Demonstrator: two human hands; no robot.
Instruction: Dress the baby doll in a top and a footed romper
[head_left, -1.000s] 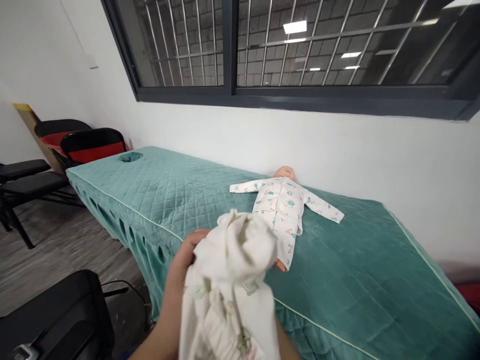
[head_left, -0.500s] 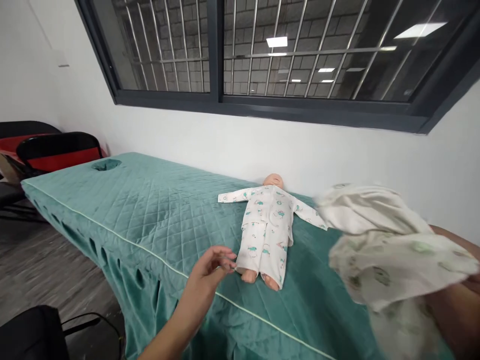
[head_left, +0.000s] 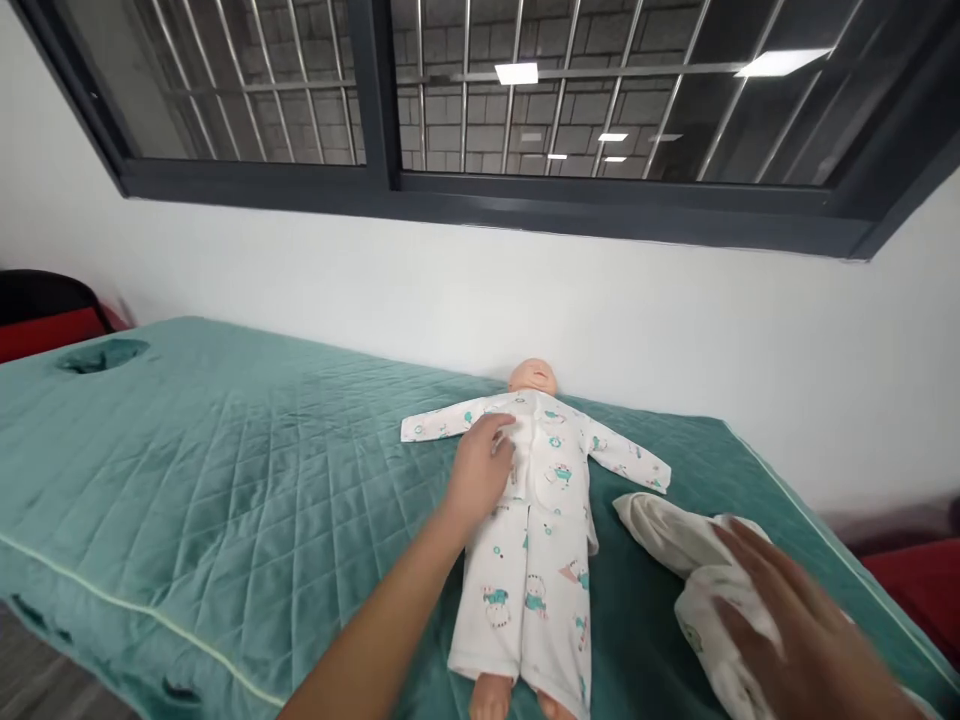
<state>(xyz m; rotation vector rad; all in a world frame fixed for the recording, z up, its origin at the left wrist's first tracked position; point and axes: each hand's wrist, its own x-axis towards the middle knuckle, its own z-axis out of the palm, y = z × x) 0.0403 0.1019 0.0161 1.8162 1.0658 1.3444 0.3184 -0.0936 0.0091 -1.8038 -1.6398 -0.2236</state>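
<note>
Doll (head_left: 551, 470) in printed pyjamas lies face up on the green bed (head_left: 225, 450). Left hand (head_left: 480, 470) rests open on its chest, gripping nothing; right hand (head_left: 795, 620) lies flat, fingers spread, on a crumpled white cloth (head_left: 675, 535) beside it.

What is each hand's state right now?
Left hand: open, resting on the doll.
Right hand: open, flat on the white cloth.

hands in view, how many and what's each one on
2. The left hand lies on the doll, at its chest; the right hand lies on a crumpled white garment beside it, on the green bed. No others show.
</note>
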